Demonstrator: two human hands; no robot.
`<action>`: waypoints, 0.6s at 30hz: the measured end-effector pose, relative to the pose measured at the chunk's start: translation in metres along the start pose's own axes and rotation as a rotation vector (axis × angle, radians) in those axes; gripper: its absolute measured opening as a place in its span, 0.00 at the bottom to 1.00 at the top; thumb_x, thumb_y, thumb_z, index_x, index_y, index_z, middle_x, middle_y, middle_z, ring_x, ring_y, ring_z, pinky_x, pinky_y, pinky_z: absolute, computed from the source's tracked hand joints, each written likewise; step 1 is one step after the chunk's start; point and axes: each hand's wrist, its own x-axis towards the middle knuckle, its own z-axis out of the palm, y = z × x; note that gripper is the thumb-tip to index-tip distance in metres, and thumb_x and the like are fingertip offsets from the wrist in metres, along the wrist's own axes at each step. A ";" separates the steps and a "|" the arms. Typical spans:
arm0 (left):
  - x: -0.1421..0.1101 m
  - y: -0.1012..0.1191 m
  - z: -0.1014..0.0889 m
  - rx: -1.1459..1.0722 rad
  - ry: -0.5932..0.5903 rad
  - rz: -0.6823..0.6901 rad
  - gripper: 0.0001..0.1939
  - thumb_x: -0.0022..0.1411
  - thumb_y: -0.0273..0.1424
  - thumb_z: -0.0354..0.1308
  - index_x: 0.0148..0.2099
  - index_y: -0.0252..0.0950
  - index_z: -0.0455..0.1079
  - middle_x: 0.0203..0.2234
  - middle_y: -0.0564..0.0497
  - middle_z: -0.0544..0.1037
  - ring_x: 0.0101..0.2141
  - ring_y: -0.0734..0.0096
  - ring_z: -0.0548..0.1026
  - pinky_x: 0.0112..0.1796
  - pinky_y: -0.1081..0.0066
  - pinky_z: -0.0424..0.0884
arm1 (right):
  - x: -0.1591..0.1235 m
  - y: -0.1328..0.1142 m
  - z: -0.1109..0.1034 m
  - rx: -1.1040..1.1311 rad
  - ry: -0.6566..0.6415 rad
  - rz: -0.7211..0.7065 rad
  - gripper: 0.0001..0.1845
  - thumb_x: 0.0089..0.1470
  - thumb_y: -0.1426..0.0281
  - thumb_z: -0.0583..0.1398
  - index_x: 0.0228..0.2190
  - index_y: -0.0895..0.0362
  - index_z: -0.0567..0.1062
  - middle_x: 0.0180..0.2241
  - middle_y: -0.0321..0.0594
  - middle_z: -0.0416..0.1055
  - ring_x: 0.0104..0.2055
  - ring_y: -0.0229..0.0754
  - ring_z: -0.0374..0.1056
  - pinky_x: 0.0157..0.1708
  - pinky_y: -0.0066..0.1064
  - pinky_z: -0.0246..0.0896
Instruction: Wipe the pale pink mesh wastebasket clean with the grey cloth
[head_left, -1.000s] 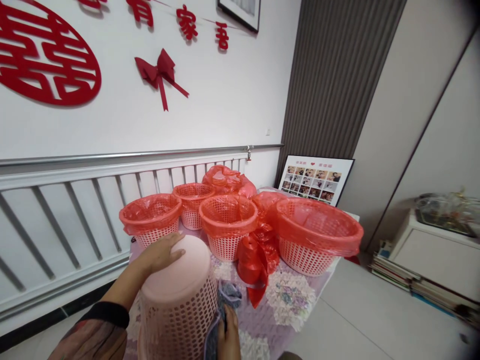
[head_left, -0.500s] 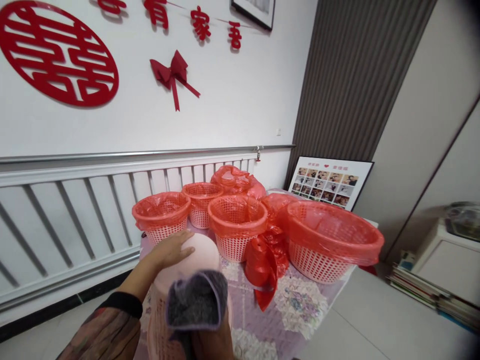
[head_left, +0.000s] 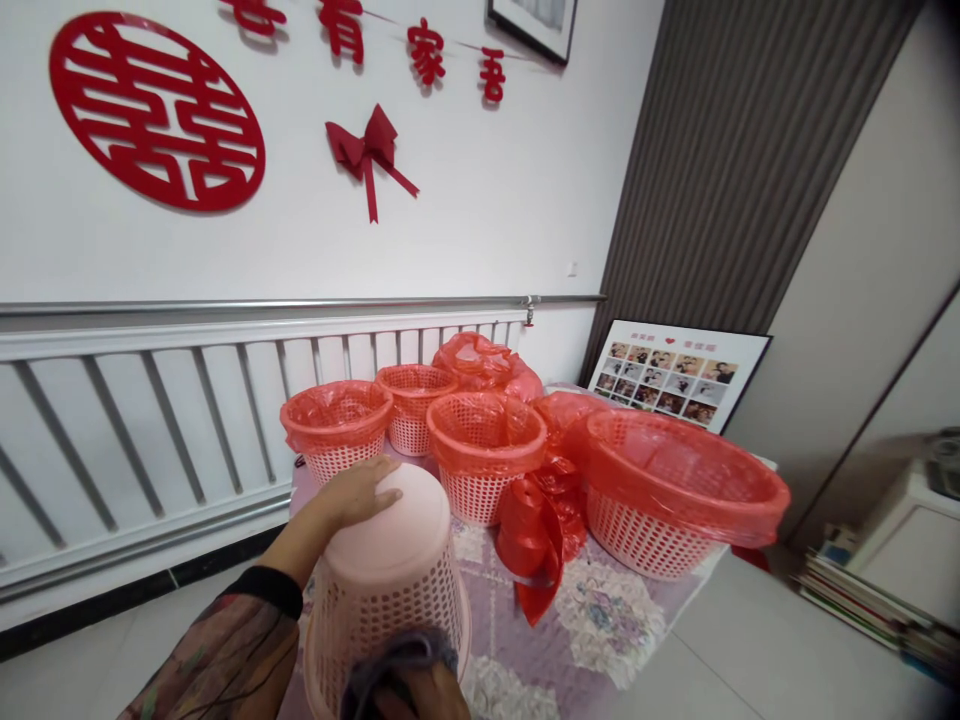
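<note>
A pale pink perforated plastic basket (head_left: 390,580) stands upside down on the table in front of me, its solid base (head_left: 397,520) facing up. My left hand (head_left: 361,494) rests on that base near its far left edge, fingers stretched out and thumb apart. Low on the basket's near side, my right hand (head_left: 427,690) is closed on a dark grey cloth (head_left: 405,655) and presses it to the perforated wall. Motion blurs the cloth, and part of the right hand is hidden by the frame's bottom edge.
Several pink baskets lined with red plastic bags stand behind, including a small round basket (head_left: 487,490) and a large oval basket (head_left: 652,530). A red roll of plastic bags (head_left: 525,530) lies between them on the floral tablecloth (head_left: 600,610). A radiator (head_left: 150,430) lines the wall.
My right hand has lowered the cloth from above the basket's near edge to its side wall, uncovering the base. My left hand stays on the base. The view has shifted slightly left.
</note>
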 end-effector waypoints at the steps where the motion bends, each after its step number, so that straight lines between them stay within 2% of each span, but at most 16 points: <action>1: 0.000 0.000 0.001 -0.001 0.003 0.000 0.36 0.63 0.52 0.51 0.69 0.42 0.60 0.69 0.45 0.63 0.68 0.54 0.60 0.66 0.53 0.56 | 0.007 -0.003 -0.003 -0.030 -0.003 -0.064 0.08 0.65 0.64 0.58 0.39 0.45 0.79 0.37 0.34 0.80 0.37 0.41 0.73 0.38 0.33 0.71; 3: 0.001 0.000 0.001 -0.003 0.005 0.001 0.36 0.63 0.52 0.51 0.69 0.42 0.60 0.69 0.45 0.63 0.68 0.54 0.60 0.66 0.53 0.56 | 0.029 -0.013 -0.009 -0.077 0.009 -0.218 0.11 0.65 0.67 0.56 0.36 0.46 0.79 0.33 0.32 0.80 0.34 0.42 0.73 0.34 0.31 0.70; 5: 0.000 0.002 -0.001 -0.003 -0.001 0.001 0.35 0.63 0.51 0.51 0.69 0.42 0.60 0.69 0.45 0.63 0.68 0.53 0.60 0.66 0.52 0.55 | 0.053 -0.025 -0.015 -0.069 0.035 -0.315 0.11 0.64 0.68 0.56 0.36 0.49 0.79 0.30 0.34 0.79 0.33 0.42 0.72 0.35 0.31 0.70; 8: -0.004 0.008 -0.007 -0.004 -0.011 0.010 0.34 0.64 0.49 0.52 0.68 0.41 0.60 0.68 0.43 0.64 0.67 0.53 0.62 0.66 0.52 0.57 | 0.077 -0.044 -0.025 -0.034 0.106 -0.285 0.07 0.60 0.67 0.62 0.40 0.46 0.79 0.32 0.35 0.78 0.38 0.44 0.71 0.40 0.33 0.71; 10: -0.008 0.013 -0.013 -0.009 -0.010 0.030 0.33 0.65 0.48 0.52 0.68 0.40 0.60 0.68 0.42 0.65 0.66 0.54 0.63 0.66 0.51 0.58 | 0.086 -0.050 -0.026 -0.099 0.092 -0.266 0.12 0.57 0.66 0.65 0.44 0.44 0.78 0.40 0.38 0.79 0.44 0.49 0.71 0.43 0.38 0.70; 13: -0.011 0.018 -0.018 -0.017 -0.016 0.066 0.31 0.67 0.47 0.51 0.67 0.38 0.61 0.67 0.41 0.66 0.66 0.54 0.63 0.66 0.48 0.56 | 0.090 -0.048 -0.016 -0.265 0.032 -0.324 0.13 0.60 0.65 0.61 0.47 0.45 0.78 0.50 0.41 0.78 0.46 0.54 0.71 0.38 0.43 0.69; 16: -0.008 0.016 -0.017 -0.016 -0.032 0.072 0.32 0.67 0.46 0.52 0.67 0.37 0.60 0.67 0.41 0.65 0.67 0.53 0.61 0.66 0.48 0.55 | 0.076 -0.038 0.006 -0.307 0.011 -0.367 0.13 0.63 0.65 0.57 0.47 0.46 0.77 0.47 0.38 0.80 0.42 0.51 0.72 0.34 0.41 0.67; 18: -0.005 0.012 -0.013 -0.004 -0.040 0.044 0.34 0.66 0.47 0.52 0.68 0.36 0.60 0.68 0.40 0.64 0.68 0.52 0.60 0.67 0.50 0.55 | 0.054 -0.029 0.028 -0.268 -0.089 -0.363 0.11 0.62 0.65 0.59 0.45 0.46 0.78 0.41 0.37 0.82 0.39 0.48 0.73 0.33 0.39 0.66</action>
